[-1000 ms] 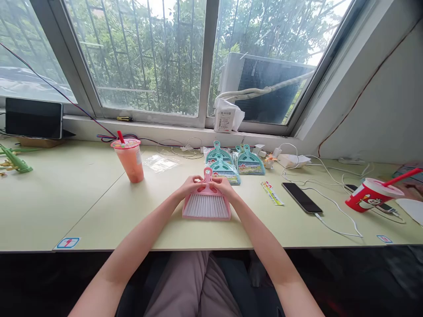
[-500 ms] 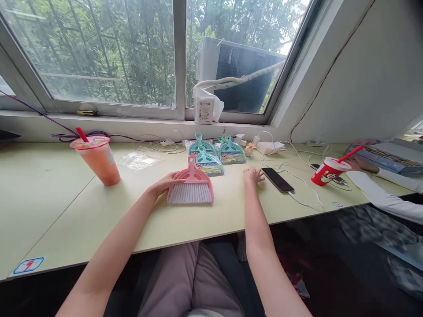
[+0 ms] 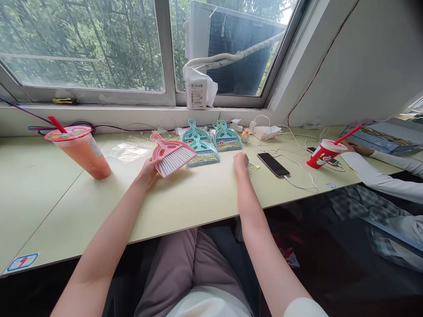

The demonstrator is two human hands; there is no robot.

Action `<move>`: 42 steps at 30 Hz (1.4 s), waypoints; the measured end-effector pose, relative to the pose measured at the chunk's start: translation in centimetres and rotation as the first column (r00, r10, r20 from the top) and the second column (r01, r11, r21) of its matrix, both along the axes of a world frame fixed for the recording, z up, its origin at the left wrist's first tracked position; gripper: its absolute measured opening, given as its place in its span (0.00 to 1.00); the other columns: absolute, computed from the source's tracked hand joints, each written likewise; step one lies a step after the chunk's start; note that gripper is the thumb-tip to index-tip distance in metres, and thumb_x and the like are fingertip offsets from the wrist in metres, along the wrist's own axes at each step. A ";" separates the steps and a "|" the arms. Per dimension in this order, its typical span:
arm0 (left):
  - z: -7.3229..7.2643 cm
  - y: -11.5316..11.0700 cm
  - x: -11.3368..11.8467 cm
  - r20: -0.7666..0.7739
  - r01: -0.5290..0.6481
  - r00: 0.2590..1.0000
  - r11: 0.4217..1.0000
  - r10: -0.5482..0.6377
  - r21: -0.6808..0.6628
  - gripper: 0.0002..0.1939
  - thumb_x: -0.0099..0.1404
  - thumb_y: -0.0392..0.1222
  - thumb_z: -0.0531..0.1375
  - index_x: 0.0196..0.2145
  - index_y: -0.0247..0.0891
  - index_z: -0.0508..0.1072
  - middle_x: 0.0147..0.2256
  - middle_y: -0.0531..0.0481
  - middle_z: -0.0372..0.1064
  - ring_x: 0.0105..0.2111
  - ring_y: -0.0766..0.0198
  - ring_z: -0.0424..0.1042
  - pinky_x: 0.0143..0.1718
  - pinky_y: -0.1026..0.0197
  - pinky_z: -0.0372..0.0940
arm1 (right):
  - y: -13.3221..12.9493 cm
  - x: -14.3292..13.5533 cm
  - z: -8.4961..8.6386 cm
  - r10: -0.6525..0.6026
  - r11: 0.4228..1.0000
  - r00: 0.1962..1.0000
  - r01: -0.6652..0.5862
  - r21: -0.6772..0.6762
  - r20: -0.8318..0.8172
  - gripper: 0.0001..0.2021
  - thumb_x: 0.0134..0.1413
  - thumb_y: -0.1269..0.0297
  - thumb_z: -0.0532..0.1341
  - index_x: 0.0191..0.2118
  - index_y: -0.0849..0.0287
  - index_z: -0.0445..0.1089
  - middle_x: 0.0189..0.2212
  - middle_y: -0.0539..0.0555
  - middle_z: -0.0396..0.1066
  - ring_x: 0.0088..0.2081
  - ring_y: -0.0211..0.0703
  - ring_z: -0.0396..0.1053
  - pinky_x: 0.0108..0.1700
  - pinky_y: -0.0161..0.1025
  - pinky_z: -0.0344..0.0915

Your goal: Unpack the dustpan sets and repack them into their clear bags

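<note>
My left hand (image 3: 147, 173) grips a pink dustpan (image 3: 160, 152) by its left side, with a white-bristled brush (image 3: 176, 161) nested in it. The set is tilted, its bristles towards the lower right. My right hand (image 3: 241, 161) rests on the table with its fingers curled closed; what they hold, if anything, is hidden. Beside that hand lies a small yellow-and-white label (image 3: 253, 166). Several teal dustpan-and-brush sets (image 3: 203, 152) in clear wrapping lie behind, between my hands.
At the left stands a large drink cup (image 3: 84, 154); clear plastic wrappers (image 3: 128, 152) lie near it. To the right are a phone (image 3: 273, 165) on a white cable and a red cup (image 3: 325, 154). Beyond it, another person's sleeve (image 3: 370, 169) rests on the table (image 3: 188, 207).
The pink dustpan and brush have moved left and turned, from facing me squarely to a slant. My right hand's fingers have curled in, and the label beside it now shows more.
</note>
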State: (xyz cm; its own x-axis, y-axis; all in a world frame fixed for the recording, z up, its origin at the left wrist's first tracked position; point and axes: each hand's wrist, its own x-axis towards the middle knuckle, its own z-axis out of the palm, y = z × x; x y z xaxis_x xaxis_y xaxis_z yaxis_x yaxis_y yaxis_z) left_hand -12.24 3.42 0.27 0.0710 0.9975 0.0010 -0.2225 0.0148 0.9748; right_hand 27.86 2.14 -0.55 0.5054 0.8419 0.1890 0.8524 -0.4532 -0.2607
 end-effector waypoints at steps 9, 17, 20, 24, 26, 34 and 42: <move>0.9 -0.8 0.8 0.091 0.104 0.991 0.993 -0.099 -0.050 0.26 0.49 0.44 0.66 0.47 0.36 0.75 0.40 0.42 0.75 0.41 0.50 0.75 0.41 0.53 0.73 | -0.4 -1.5 2.9 -0.181 0.779 0.867 0.415 0.471 -0.465 0.21 0.63 0.63 0.47 0.50 0.62 0.74 0.48 0.65 0.71 0.50 0.52 0.66 0.48 0.41 0.64; 0.6 -1.3 1.9 0.070 0.215 0.972 0.971 -0.223 0.107 0.31 0.52 0.45 0.67 0.54 0.37 0.71 0.47 0.41 0.73 0.46 0.50 0.74 0.46 0.51 0.71 | -4.1 -13.7 4.7 0.407 0.725 0.837 -0.051 0.687 -0.367 0.26 0.68 0.52 0.42 0.55 0.59 0.70 0.44 0.59 0.75 0.41 0.48 0.73 0.45 0.40 0.63; 0.8 -1.6 2.1 0.074 0.241 0.965 0.962 -0.252 0.129 0.30 0.53 0.47 0.67 0.54 0.37 0.71 0.48 0.40 0.73 0.46 0.49 0.74 0.44 0.53 0.71 | -6.4 -18.4 3.2 0.667 0.675 0.696 -0.415 0.610 -0.265 0.20 0.66 0.53 0.49 0.50 0.53 0.75 0.47 0.55 0.75 0.46 0.50 0.71 0.49 0.40 0.61; 1.2 -2.0 2.3 0.121 0.241 0.955 0.948 -0.270 0.207 0.28 0.57 0.48 0.66 0.54 0.37 0.71 0.50 0.40 0.72 0.49 0.49 0.73 0.45 0.54 0.71 | -8.0 -21.1 1.9 0.765 0.616 0.614 -0.610 0.499 -0.195 0.18 0.66 0.59 0.51 0.54 0.48 0.73 0.48 0.53 0.75 0.50 0.51 0.68 0.52 0.43 0.59; 1.4 -2.1 2.4 0.145 0.208 0.958 0.947 -0.248 0.244 0.28 0.58 0.48 0.66 0.55 0.37 0.70 0.51 0.40 0.72 0.50 0.48 0.72 0.47 0.53 0.70 | -7.9 -21.1 1.9 0.766 0.602 0.629 -0.627 0.496 -0.134 0.19 0.66 0.63 0.50 0.57 0.48 0.71 0.49 0.53 0.75 0.53 0.51 0.66 0.57 0.46 0.55; 1.2 -2.4 2.6 0.154 0.152 0.968 0.952 -0.198 0.267 0.32 0.54 0.45 0.68 0.56 0.38 0.68 0.53 0.40 0.70 0.53 0.46 0.70 0.48 0.52 0.70 | -5.8 -19.2 1.9 0.771 0.561 0.637 -0.685 0.465 0.010 0.36 0.52 0.84 0.47 0.62 0.44 0.64 0.52 0.50 0.74 0.64 0.44 0.57 0.66 0.53 0.37; 0.8 -2.2 2.3 0.132 0.139 0.975 0.951 -0.180 0.275 0.32 0.51 0.38 0.68 0.54 0.37 0.69 0.50 0.41 0.72 0.51 0.48 0.72 0.46 0.54 0.70 | -6.2 -20.0 1.6 0.836 0.480 0.546 -0.777 0.406 0.057 0.36 0.49 0.83 0.49 0.60 0.43 0.66 0.52 0.46 0.74 0.65 0.45 0.57 0.68 0.61 0.19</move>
